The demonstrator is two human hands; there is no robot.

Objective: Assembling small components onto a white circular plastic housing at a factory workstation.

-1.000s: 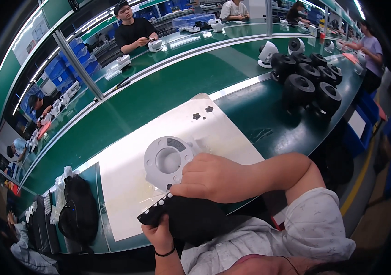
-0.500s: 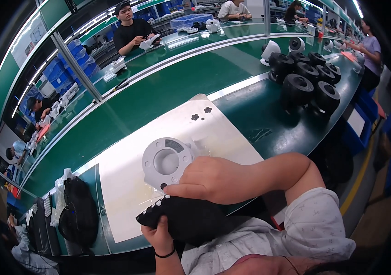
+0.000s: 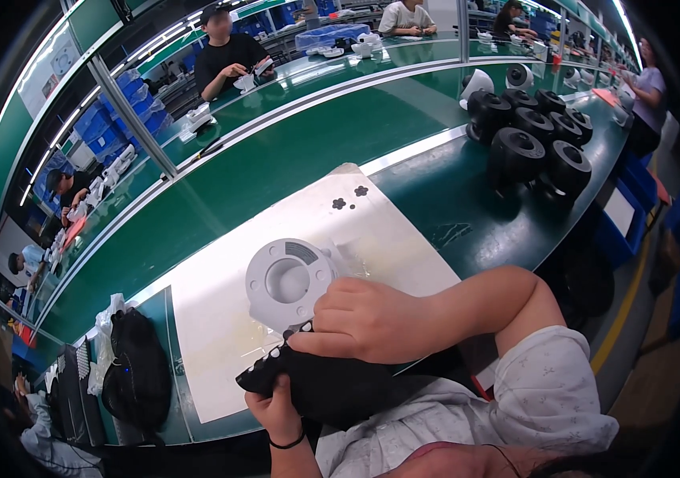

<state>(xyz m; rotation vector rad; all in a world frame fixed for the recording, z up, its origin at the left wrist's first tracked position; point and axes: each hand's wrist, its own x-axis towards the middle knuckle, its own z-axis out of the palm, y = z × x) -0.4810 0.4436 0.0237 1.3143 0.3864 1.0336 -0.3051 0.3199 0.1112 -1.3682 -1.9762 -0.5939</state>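
Note:
My left hand (image 3: 276, 414) grips a black sheet (image 3: 332, 382) from below, thumb on top near its corner. White round spots line the sheet's upper edge. Over that edge my right hand (image 3: 364, 323) is closed, its fingertips pinching a small dark round pad (image 3: 288, 334); part of it is hidden by the fingers. Just beyond lies a light-grey round housing (image 3: 288, 283) with a wide central recess, flat on a white mat (image 3: 212, 358). Neither hand grips the housing. Small black flower-shaped pieces (image 3: 361, 191) rest at the mat's far corner.
Several black rounded devices (image 3: 517, 155) stand at the right on the green bench. A black bag (image 3: 134, 370) lies at the left. Behind a metal rail, a person in black (image 3: 228, 60) handles white parts. Blue crates (image 3: 627, 211) stand at the far right.
My right hand has shifted slightly down and right, from the housing's lower edge to the sheet. The sheet's edge now rises above my fingers, showing another white spot. My left hand stays put.

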